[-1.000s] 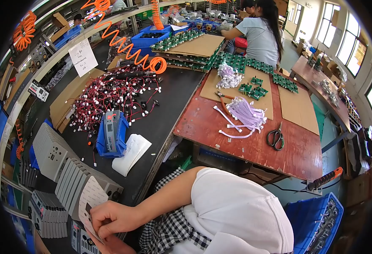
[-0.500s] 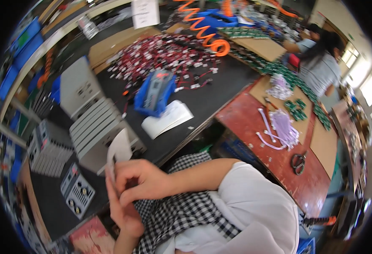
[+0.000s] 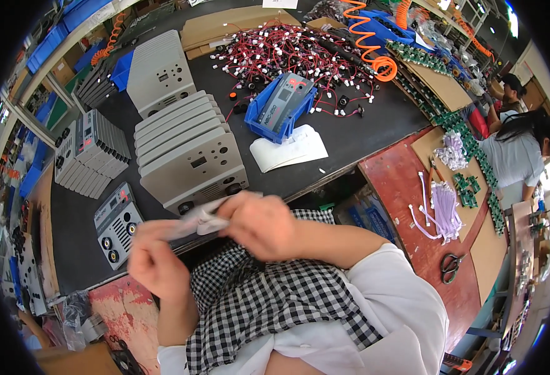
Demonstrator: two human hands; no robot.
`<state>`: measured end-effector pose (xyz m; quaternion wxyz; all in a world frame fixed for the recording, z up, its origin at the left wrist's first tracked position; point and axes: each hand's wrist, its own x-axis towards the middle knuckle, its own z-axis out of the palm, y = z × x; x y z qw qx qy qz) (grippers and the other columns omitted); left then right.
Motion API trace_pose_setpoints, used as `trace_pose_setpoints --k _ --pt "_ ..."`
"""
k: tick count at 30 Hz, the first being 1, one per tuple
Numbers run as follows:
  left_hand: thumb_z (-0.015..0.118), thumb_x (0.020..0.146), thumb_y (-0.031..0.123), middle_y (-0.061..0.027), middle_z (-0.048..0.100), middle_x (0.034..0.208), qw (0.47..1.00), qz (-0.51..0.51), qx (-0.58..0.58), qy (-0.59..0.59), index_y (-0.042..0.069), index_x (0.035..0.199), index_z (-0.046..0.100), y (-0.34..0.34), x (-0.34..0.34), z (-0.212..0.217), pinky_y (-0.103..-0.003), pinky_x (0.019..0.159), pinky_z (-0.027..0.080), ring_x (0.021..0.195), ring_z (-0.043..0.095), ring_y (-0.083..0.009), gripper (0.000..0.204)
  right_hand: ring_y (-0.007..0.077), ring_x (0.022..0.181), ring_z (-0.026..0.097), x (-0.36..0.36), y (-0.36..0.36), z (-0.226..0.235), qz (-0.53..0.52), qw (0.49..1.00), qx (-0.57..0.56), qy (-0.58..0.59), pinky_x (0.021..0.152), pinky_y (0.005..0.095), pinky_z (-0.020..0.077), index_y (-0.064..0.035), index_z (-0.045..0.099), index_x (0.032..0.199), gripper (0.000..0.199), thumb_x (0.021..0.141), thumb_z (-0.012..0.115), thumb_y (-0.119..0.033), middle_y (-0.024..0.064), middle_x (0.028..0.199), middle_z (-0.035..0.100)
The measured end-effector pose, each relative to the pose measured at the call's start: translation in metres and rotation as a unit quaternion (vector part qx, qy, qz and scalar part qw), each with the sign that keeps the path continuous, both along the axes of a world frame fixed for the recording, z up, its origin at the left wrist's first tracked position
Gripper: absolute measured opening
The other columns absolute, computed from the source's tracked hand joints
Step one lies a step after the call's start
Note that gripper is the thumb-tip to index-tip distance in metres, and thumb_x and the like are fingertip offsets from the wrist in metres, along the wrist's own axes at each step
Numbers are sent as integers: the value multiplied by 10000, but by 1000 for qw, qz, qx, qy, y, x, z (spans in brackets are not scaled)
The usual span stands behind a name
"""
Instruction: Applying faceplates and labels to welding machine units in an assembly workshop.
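Both my hands hold a thin white sheet (image 3: 195,220) in front of my chest, over my checked apron. My left hand (image 3: 156,262) grips its left end and my right hand (image 3: 259,225) pinches its right end; the sheet is blurred by motion. Just beyond my hands stands a row of grey metal panels (image 3: 187,150) with round holes, upright on the black bench mat (image 3: 350,134). A single grey front panel (image 3: 118,224) with knobs lies to the left of my left hand.
A blue bin (image 3: 281,107) holding a grey panel sits by white papers (image 3: 290,150) and a heap of red wires (image 3: 287,53). More grey panel stacks (image 3: 93,153) stand left. On the red table (image 3: 400,187) lie white cables and scissors (image 3: 450,267). Two people sit at right (image 3: 519,150).
My head has turned back toward the bench. My hands came up from the panel stacks at lower left with the white sheet, and now both hold it at chest height.
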<state>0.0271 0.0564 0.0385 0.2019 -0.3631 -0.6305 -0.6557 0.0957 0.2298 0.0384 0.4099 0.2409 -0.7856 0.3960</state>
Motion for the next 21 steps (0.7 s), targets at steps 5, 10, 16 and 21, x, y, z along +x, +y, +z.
trace_pose_setpoints --k 5,10,16,21 --pt "439 894 245 -101 567 900 913 -54 296 -277 0 940 492 -29 -23 4 -252 599 489 752 554 -149 255 114 571 566 -7 76 -50 -87 931 -303 -185 503 215 455 -30 417 697 144 812 491 13 32 694 492" --pt "427 894 245 -111 558 958 910 -94 337 -222 -13 1034 467 -42 -25 -1 -340 781 504 858 563 -197 296 117 531 580 13 144 -89 -275 851 -267 -360 478 240 476 7 509 888 166 730 471 46 53 627 553" --pt "346 914 274 -169 446 1167 957 23 275 -92 -14 1128 384 -15 1 22 -391 859 449 1044 483 -287 361 127 547 603 2 163 -85 -286 813 -213 -460 505 250 497 -1 599 965 293 719 442 22 95 661 605" --pt "342 911 290 -192 404 1198 960 61 268 -54 21 1102 392 -13 9 19 -435 896 410 1071 455 -330 334 218 605 610 -9 184 -86 -326 824 -116 -449 591 310 498 -28 605 932 240 715 502 -34 111 678 602"
